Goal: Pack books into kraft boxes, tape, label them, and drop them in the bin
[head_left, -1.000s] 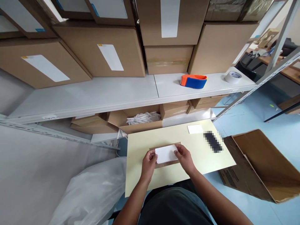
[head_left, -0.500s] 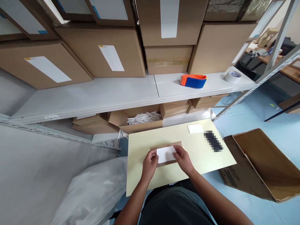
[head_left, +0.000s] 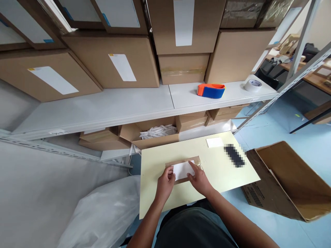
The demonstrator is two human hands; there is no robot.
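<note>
A white label (head_left: pixel 181 171) lies over a small brown cardboard box (head_left: pixel 178 161) with clear tape at its right end, on a pale yellow board. My left hand (head_left: pixel 167 179) pinches the label's left edge between thumb and fingers. On the right part of the label rests my right hand (head_left: pixel 200 179), its index finger stretched toward the top edge and its thumb apart, near the lower edge. Another white label or stack of them (head_left: pixel 214 142) is at the board's far side, beside a blurred-out dark object (head_left: pixel 234 155).
The yellow board (head_left: pixel 152 193) stands before a shelf (head_left: pixel 129 106) stacked with cartons. A blue and orange band (head_left: pixel 211 91) and a tape roll (head_left: pixel 252 85) lie there. Underneath, an open carton holds white strips (head_left: pixel 159 131). An open carton (head_left: pixel 279 186) stands right, a whitish plastic bag (head_left: pixel 103 210) left.
My right hand has shifted slightly left, from the label's right edge onto its surface, uncovering the box's taped end. My left hand stays at the left edge. The view has tilted slightly.
</note>
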